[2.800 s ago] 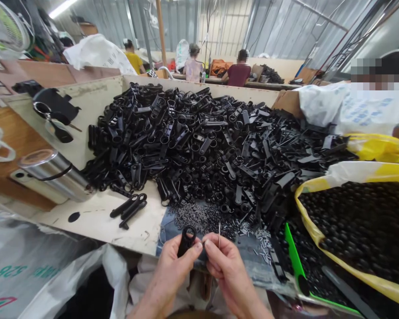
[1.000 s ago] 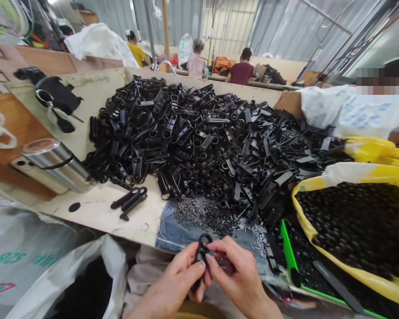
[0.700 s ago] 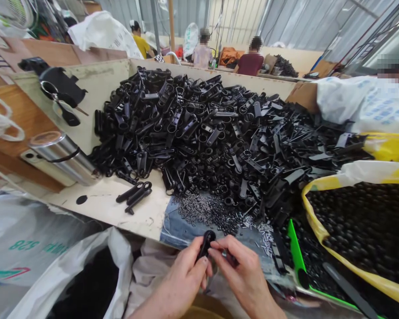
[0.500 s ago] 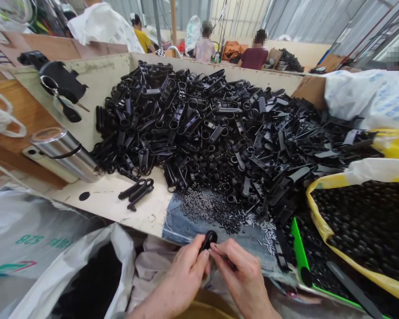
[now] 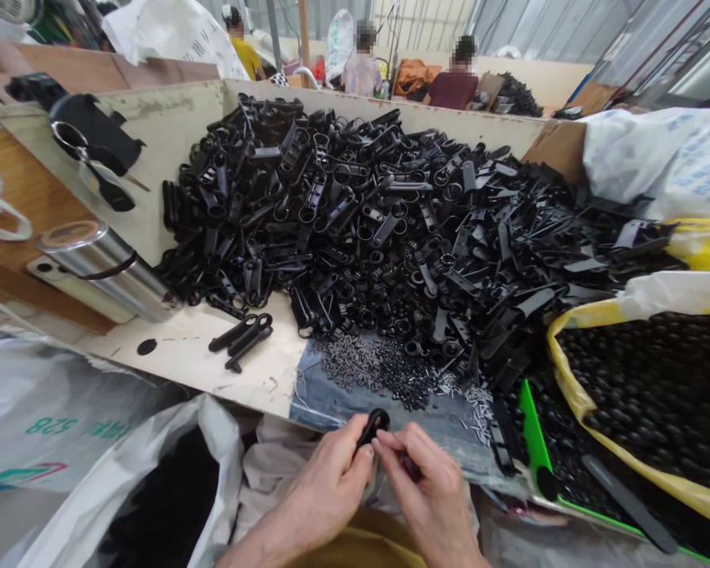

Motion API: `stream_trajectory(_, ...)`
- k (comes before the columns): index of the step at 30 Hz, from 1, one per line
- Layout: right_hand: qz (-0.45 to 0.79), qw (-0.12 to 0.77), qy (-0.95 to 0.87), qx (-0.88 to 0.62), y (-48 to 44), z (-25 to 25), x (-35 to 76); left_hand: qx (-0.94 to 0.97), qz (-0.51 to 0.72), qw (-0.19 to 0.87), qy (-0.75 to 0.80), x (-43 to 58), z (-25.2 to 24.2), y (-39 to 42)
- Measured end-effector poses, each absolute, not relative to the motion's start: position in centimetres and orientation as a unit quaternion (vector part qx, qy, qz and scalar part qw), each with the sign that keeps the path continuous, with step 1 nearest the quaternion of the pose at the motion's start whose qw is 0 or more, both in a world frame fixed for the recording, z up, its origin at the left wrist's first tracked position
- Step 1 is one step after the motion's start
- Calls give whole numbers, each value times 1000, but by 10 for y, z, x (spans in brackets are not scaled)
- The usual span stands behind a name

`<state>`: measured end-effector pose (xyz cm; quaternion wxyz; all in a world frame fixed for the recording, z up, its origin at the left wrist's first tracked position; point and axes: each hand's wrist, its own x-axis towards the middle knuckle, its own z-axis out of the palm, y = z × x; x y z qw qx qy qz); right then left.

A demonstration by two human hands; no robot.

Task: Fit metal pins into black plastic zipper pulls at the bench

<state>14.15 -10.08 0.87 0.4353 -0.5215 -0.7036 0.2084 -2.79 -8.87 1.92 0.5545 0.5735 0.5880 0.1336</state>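
Note:
My left hand (image 5: 337, 465) is closed around a black plastic part with a ring-shaped end (image 5: 377, 420), held upright near the table's front edge. Close against it, the fingers of my right hand (image 5: 423, 469) pinch together at the part's side; whatever they hold is too small and hidden to name. Just beyond my hands, small metal pins (image 5: 355, 363) and tiny black pieces (image 5: 411, 383) lie on a blue cloth (image 5: 325, 406). A large heap of black plastic parts (image 5: 331, 205) rises behind them.
A steel flask (image 5: 110, 268) leans at the left beside a few loose black parts (image 5: 242, 339). At lower left is a white sack (image 5: 218, 457) with black contents. On the right are a green-edged tray (image 5: 532, 434) and a yellow-rimmed bag (image 5: 573, 402) of black pieces. People sit far behind.
The camera view has shifted slightly. My left hand still holds the black part, and my right fingers remain pinched at its side, with only a small movement.

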Motion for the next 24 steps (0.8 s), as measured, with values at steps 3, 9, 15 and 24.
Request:
stream_trajectory(3,208,432,-701,-527,-100,9,142,592,139,552,571,-28,18,-88)
stream_trajectory(9,179,410,-715,-537,-106,8,141,525,211,583,583,-26,5,-92)
stream_trajectory(15,181,418,-723,-520,-114,1,143,509,248,644,515,-21,6,-83)
stream_trajectory(24,165,366,-774,-490,-111,6,154,621,225,528,534,-22,15,-79)
